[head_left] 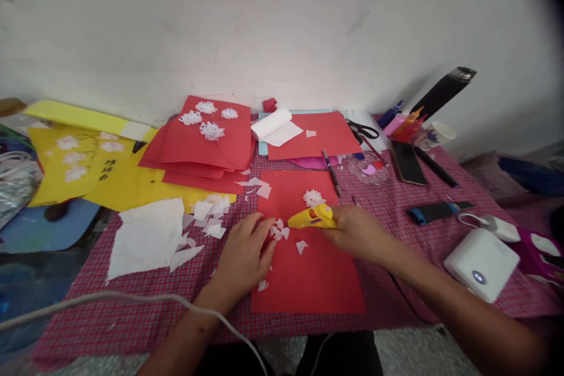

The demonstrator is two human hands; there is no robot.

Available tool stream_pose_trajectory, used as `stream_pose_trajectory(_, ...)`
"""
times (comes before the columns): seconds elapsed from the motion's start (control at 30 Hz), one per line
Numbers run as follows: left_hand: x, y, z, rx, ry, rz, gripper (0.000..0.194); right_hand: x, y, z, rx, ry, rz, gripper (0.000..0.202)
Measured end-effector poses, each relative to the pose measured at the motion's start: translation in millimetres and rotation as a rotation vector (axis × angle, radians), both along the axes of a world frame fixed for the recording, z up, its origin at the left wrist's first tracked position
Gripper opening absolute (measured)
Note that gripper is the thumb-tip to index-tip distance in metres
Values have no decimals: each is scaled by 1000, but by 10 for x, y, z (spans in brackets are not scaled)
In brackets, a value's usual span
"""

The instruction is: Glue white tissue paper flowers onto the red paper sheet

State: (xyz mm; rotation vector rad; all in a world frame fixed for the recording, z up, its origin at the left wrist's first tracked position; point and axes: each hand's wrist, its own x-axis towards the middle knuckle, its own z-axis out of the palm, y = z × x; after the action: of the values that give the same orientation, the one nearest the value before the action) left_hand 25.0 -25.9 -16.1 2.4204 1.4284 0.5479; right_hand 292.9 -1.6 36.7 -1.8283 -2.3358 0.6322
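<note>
My right hand is wrapped round a yellow glue gun, its nozzle pointing left. Just off the nozzle, a small cluster of white paper petals lies on a red sheet. My left hand rests at the sheet's left edge, fingers apart, the fingertips beside the petals; whether they touch them I cannot tell. A finished-looking white paper flower sits on the sheet behind the glue gun. One loose white scrap lies below the nozzle.
Left are torn white paper, red sheets bearing paper flowers, and yellow paper. Behind lie a white roll and scissors. At right are a phone, a utility knife and a white box. A cable crosses the front.
</note>
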Motion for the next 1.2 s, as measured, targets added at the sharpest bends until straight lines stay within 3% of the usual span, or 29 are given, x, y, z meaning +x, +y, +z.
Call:
stream_pose_trajectory(0.13, -9, -6, -21, 13, -12, 5, 41, 28, -26, 75, 17, -46, -19, 13)
stream_pose_trajectory(0.23, -18, -3, -41, 9, -20, 4, 42, 106, -94, 116, -16, 56, -76, 14)
stream_pose_trajectory(0.37, -19, -1, -45, 34, -64, 7, 44, 131, -254, 104, -170, 461, -286, 17)
stream_pose_trajectory(0.47, -15, 1, -12, 76, -148, 24, 38, -23, -392, 34, -241, 917, -509, 28)
stream_pose_trajectory(0.53, -17, 6, 18, 94, -193, 41, 30, -158, -461, -28, -257, 1188, -566, 31)
stream_pose_trajectory(0.6, -23, 14, 42, 95, -210, 50, 23, -234, -483, -93, -250, 1278, -566, 29)
stream_pose_trajectory(0.7, -34, 21, 50, 77, -198, 45, 18, -119, -402, -174, -179, 1220, -614, 22)
stream_pose_trajectory(0.77, -39, 23, 42, 68, -186, 35, 18, 84, -289, -204, -108, 1152, -746, 23)
stream_pose_trajectory(0.83, -42, 25, 31, 62, -174, 24, 17, 306, -169, -209, -72, 1120, -784, 27)
stream_pose_trajectory(0.97, -46, 26, 25, 63, -163, 8, 16, 576, 11, -209, -56, 1066, -758, 30)
stream_pose_trajectory(1.2, -56, 29, 54, 56, -160, 0, 15, 703, 272, -284, -124, 740, -664, 23)
